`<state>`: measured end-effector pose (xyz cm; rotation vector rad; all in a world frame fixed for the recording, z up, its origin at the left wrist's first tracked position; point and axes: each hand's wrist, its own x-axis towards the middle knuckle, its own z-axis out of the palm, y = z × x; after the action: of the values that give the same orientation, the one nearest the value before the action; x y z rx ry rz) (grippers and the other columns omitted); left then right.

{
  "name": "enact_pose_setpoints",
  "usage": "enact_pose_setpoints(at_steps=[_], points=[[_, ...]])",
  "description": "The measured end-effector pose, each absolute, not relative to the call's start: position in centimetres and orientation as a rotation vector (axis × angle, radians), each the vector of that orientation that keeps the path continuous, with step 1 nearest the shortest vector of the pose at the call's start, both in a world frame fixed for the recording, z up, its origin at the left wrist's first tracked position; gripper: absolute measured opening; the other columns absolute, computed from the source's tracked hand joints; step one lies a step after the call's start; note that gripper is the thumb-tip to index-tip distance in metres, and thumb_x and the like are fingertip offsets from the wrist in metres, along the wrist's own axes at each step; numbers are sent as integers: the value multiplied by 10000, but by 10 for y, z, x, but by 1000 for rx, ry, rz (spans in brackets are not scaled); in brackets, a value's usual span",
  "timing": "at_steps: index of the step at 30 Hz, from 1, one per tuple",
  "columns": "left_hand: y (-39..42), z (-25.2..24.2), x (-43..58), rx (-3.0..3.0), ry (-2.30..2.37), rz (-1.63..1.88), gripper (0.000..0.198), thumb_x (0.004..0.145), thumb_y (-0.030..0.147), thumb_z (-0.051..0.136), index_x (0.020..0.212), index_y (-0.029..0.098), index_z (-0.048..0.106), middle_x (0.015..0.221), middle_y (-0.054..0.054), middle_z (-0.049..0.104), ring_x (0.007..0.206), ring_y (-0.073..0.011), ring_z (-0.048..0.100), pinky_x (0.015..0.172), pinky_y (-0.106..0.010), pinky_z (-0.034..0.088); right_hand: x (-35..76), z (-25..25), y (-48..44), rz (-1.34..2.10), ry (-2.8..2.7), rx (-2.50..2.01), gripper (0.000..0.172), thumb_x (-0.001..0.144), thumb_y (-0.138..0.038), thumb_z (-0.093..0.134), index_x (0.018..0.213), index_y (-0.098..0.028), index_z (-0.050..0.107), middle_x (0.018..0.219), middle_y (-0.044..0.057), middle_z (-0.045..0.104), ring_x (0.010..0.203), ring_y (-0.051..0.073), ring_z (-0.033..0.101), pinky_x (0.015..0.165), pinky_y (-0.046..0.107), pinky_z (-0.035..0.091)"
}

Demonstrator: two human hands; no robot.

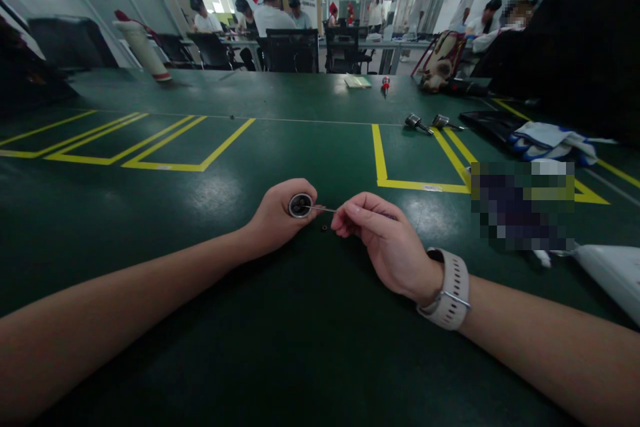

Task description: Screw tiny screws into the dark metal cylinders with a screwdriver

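Observation:
My left hand (277,217) is closed around a small round metal part (301,205), its open face turned toward me. My right hand (385,240) pinches a thin metal tool (324,209) whose tip reaches into the round part. A tiny dark piece (325,227) lies on the green table (310,333) just below the two hands. A pale watch (450,288) is on my right wrist.
Two small metal parts (415,123) (441,121) lie beyond the yellow floor-style markings (383,167). White and blue gloves (550,140) rest at the right, a white object (613,273) at the right edge. A red-handled tool (385,84) and a booklet (358,81) lie farther back. People sit and stand at distant tables.

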<state>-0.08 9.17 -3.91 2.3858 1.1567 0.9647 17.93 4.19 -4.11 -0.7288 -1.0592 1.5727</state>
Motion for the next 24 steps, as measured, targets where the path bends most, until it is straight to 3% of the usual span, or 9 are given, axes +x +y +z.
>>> enact_pose_setpoints(at_steps=[17, 24], points=[[92, -40, 0, 2394, 1123, 955, 151, 738, 203, 598, 647, 169, 483, 616, 41, 481, 568, -91, 447, 530, -222, 350, 179, -40, 44, 1612, -1006, -730, 118, 787, -200, 597, 679, -173, 635, 686, 9, 633, 671, 127, 551, 678, 287, 407], [95, -44, -2, 2453, 1188, 932, 122, 730, 126, 582, 657, 167, 492, 621, 41, 484, 575, -93, 451, 541, -226, 347, 178, -41, 43, 1589, -1071, -778, 94, 777, -204, 613, 692, -170, 635, 692, 10, 624, 684, 133, 549, 688, 297, 405]])
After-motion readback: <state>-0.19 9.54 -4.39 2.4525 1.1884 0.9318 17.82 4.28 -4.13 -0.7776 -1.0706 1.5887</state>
